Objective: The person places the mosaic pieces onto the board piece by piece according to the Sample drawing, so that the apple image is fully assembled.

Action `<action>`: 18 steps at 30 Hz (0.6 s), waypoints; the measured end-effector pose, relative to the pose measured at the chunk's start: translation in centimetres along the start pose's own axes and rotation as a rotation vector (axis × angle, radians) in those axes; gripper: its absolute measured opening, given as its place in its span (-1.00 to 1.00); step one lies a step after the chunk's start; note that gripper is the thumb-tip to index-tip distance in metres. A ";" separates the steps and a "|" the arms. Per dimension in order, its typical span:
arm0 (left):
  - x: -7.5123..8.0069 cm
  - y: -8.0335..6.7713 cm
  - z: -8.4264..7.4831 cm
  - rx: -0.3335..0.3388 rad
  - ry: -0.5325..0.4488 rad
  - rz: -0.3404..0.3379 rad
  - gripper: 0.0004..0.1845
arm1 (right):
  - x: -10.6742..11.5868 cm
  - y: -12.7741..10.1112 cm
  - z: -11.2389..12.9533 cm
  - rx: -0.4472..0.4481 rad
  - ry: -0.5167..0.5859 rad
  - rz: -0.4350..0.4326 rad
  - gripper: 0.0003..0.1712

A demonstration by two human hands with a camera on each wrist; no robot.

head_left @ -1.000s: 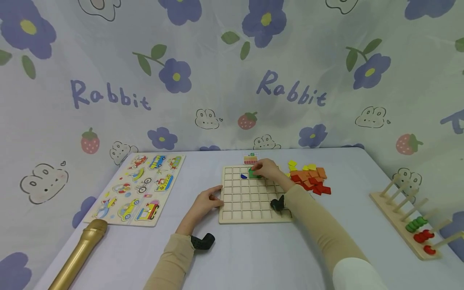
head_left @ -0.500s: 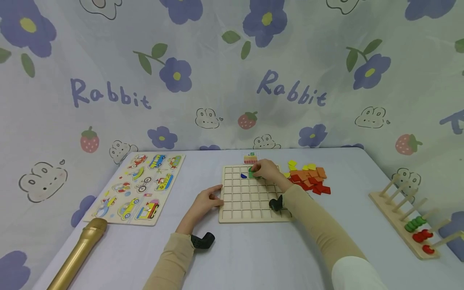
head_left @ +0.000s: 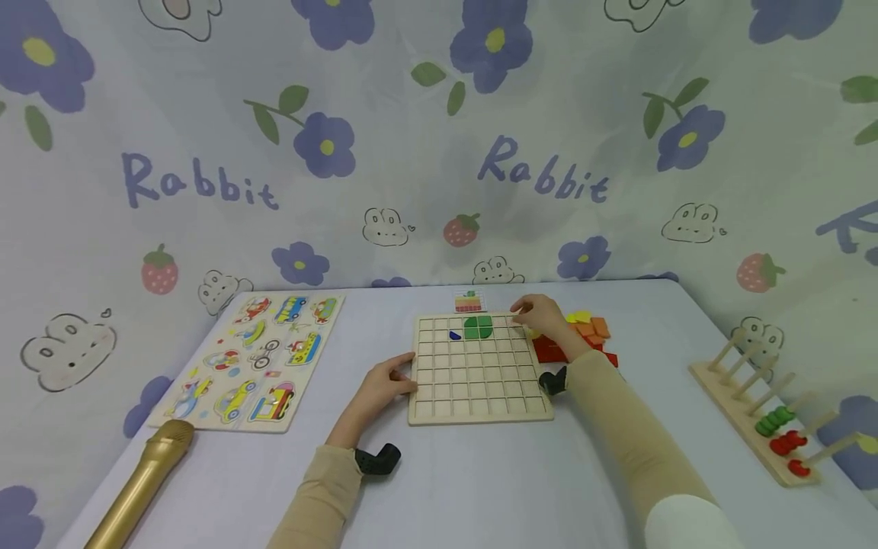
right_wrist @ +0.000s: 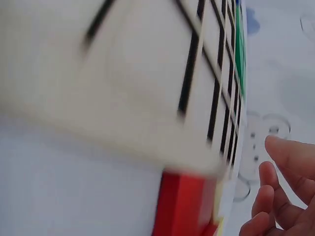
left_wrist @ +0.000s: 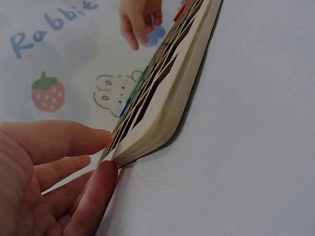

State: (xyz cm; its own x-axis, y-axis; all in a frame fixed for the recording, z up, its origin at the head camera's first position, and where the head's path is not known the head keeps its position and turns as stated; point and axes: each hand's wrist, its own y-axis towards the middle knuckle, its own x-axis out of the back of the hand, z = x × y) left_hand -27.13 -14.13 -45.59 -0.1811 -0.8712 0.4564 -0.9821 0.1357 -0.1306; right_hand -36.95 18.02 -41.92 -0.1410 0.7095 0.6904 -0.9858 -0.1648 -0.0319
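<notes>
A wooden grid board (head_left: 480,381) lies on the white table. Green pieces (head_left: 478,328) with rounded outer corners fill adjoining squares near its far edge, with a small blue piece (head_left: 455,335) just left of them. My left hand (head_left: 380,385) rests thumb and index fingertips against the board's left edge, as the left wrist view shows at the board's side (left_wrist: 162,115). Over the board's far right corner is my right hand (head_left: 542,314), its fingers loosely bent and nothing between them in the right wrist view. Red tiles (head_left: 549,351) lie partly hidden beneath that arm.
Orange (head_left: 600,327) and yellow tiles (head_left: 579,316) are heaped right of the board. A small picture card (head_left: 469,300) sits behind it. Left are a vehicle puzzle board (head_left: 250,358) and a gold microphone (head_left: 147,476); right, a peg stand (head_left: 748,423) with red and green beads.
My right hand has let go of the green piece and moved right, towards the tile heap, uncovering the green pieces. The left hand stays at the board's edge. The head view has shifted slightly.
</notes>
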 end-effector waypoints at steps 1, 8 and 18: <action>0.0 0.0 0.0 0.001 0.002 -0.001 -0.32 | 0.4 -0.1 -0.5 -0.016 0.011 -0.009 -0.72; 0.0 0.0 -0.1 0.005 0.014 -0.004 -0.32 | 2.7 -1.0 -3.1 -0.083 0.033 -0.053 -0.66; 0.0 0.0 -0.1 0.005 0.013 -0.005 -0.32 | 3.1 -1.1 -4.3 -0.132 -0.036 -0.008 -0.58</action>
State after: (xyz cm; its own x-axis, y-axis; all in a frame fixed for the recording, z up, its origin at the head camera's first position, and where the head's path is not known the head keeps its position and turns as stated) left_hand -27.14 -14.05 -45.53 -0.1769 -0.8658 0.4681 -0.9827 0.1289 -0.1331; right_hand -36.69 23.34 -42.92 -0.1321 0.6847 0.7168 -0.9906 -0.0660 -0.1195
